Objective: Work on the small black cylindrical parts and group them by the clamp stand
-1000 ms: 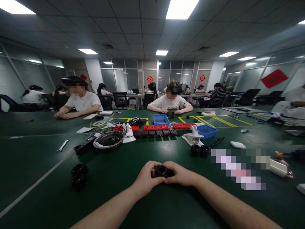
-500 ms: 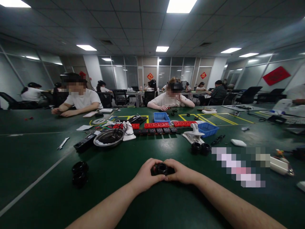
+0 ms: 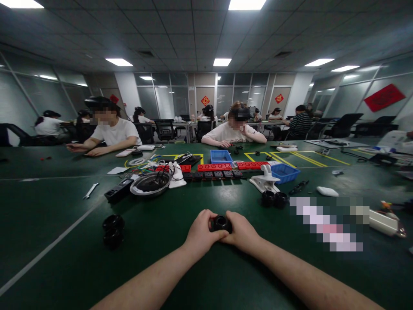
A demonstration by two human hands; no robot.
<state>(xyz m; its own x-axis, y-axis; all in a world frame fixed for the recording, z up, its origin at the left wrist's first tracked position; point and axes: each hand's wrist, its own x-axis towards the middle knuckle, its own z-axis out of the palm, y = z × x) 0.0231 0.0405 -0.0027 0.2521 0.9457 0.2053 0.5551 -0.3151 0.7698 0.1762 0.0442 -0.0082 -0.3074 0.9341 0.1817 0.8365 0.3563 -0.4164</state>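
Observation:
Both hands are wrapped round a glossy black wheel-like part (image 3: 221,223) with a round hole facing up, low over the table in front of me. My left hand (image 3: 204,232) grips its left side, fingers behind and thumb in front. My right hand (image 3: 241,232) closes on the right side, its thumb near the left one. The fingers partly hide the part's lower edge. A pair of similar black parts (image 3: 112,232) lies to the left, and another pair (image 3: 274,199) lies to the right.
Farther back on the green table (image 3: 151,267) are a steel bowl (image 3: 151,186), red power strips (image 3: 214,167), a blue tray (image 3: 285,173) and a white clamp stand (image 3: 265,181). A wrench (image 3: 90,190) lies at left. Two people sit across the table.
The right hand has shifted round the black wheel-like part, fingers now closer along its side. The whole view has moved slightly, with things appearing a little farther right.

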